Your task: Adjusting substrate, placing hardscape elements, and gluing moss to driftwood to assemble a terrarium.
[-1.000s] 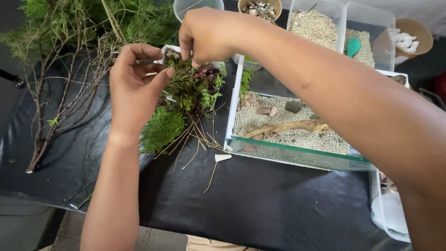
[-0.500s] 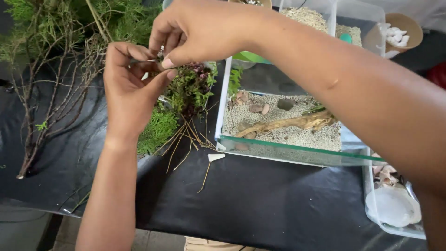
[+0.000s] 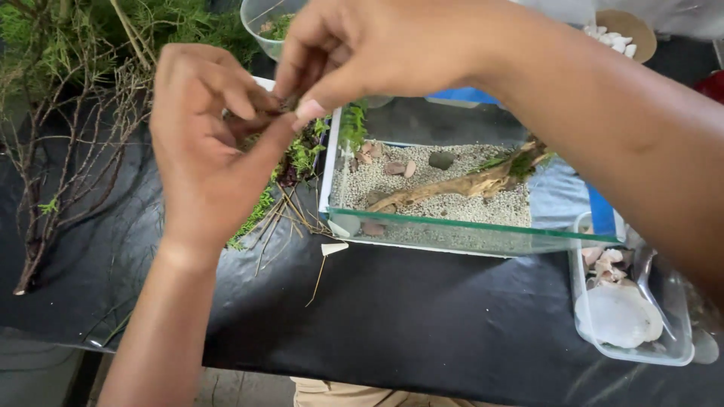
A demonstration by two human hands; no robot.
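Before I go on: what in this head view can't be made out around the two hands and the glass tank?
- Whatever the left hand and right hand pinch between them: covered by the fingertips, too small to tell.
- Clump of green and dark red plants: mostly hidden behind the left hand.
- Clear plastic cup: cut off by the top edge and the right hand.
- Clear plastic tub of pale shells: its right side is blurred behind the right forearm.

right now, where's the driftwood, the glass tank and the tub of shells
driftwood (image 3: 452, 187), head view, middle of the branch
glass tank (image 3: 460, 226), head view, front top rim
tub of shells (image 3: 682, 354), head view, near right rim
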